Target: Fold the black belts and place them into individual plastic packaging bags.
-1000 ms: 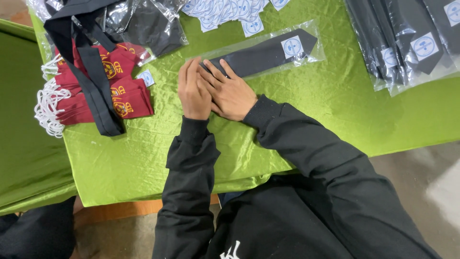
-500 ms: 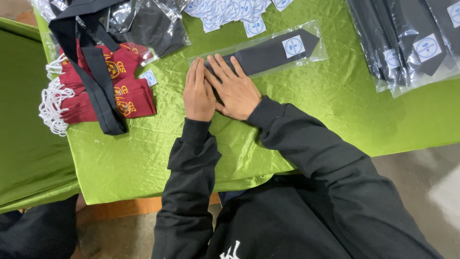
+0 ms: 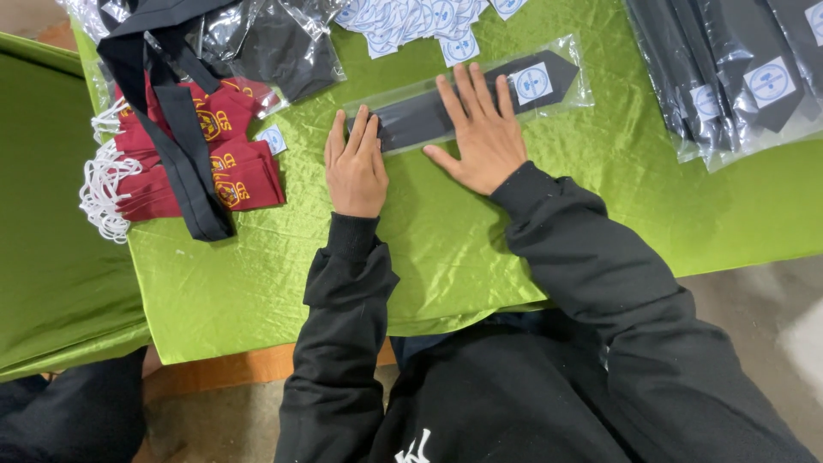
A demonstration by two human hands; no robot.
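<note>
Fingers of both hands lie flat, holding nothing: the left hand (image 3: 354, 167) keeps its fingers close together on one end of a bagged black tie (image 3: 467, 99), and the right hand (image 3: 480, 133) spreads its fingers wide over the middle. That clear bag lies near the far edge of the green worktop (image 3: 514, 249). Red sashes (image 3: 214, 146) sit toward the left edge, more bagged ties (image 3: 729, 77) at the far right corner.

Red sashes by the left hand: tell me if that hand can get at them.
Probably yes: the left hand lies flat on the green cloth, and only bare cloth separates it from the red sashes.
</note>
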